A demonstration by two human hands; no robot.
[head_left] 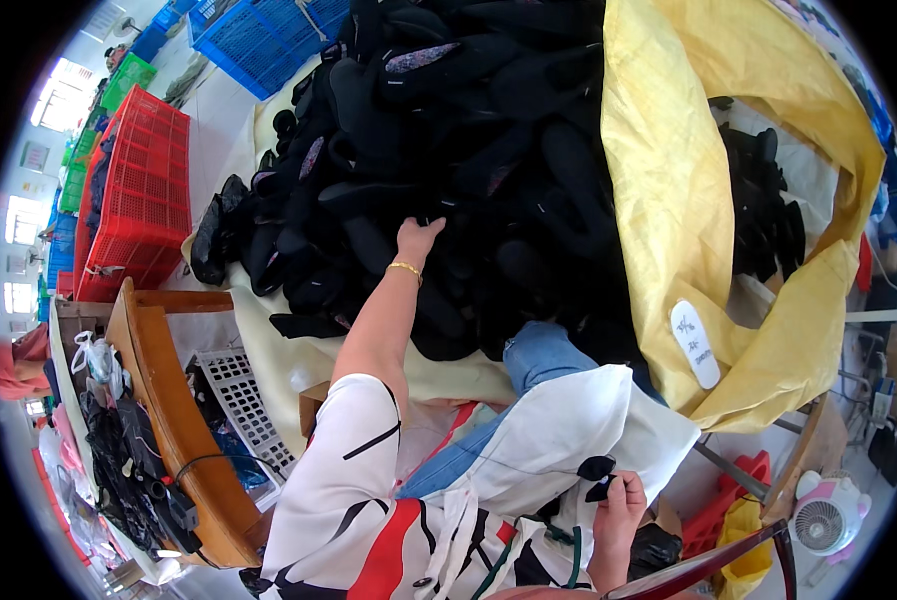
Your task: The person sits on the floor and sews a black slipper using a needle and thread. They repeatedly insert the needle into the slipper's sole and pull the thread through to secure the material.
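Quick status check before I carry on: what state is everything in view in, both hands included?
Heap of black shoe-like pieces: loose, jumbled
Left hand: fingers at the heap, grip unclear
Right hand: fingers closed on a small black piece
Large yellow sack: open, black pieces visible through its mouth
Red plastic crate: open-topped, dark contents
White-and-pink fan: upright, running or off unclear

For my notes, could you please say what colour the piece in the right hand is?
The small piece is black; the head view shows it.
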